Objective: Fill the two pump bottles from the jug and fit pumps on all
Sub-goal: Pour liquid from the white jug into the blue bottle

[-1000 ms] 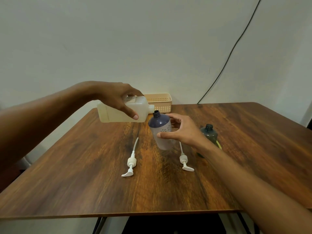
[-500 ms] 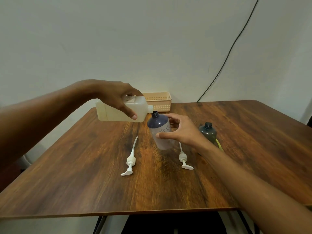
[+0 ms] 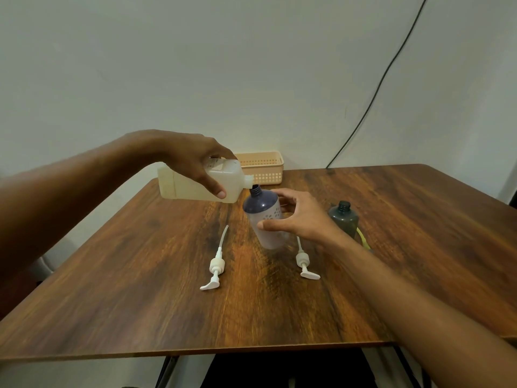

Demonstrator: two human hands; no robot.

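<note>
— Jug (image 3: 195,183) any different from a second ago?
— Hardly; the left hand (image 3: 193,161) keeps it sideways, fingers wrapped over its top, spout just above the purple bottle (image 3: 263,217) mouth.
— And the bottle?
— Tilted toward 11 o'clock on the table (image 3: 140,303), pinched between thumb and curled fingers of the right hand (image 3: 302,217). Green bottle (image 3: 343,217) stands at 3 o'clock, both pumps (image 3: 215,268) lie at 6

A translucent whitish jug (image 3: 195,182) with pale yellowish liquid. A bottle (image 3: 264,217) with a dark navy top, pale lower body and white flower print. A dark green bottle (image 3: 343,217). Two white pumps (image 3: 215,268) (image 3: 305,263). A peach lattice basket (image 3: 261,170). A brown wood-grain worktop (image 3: 140,289).
</note>
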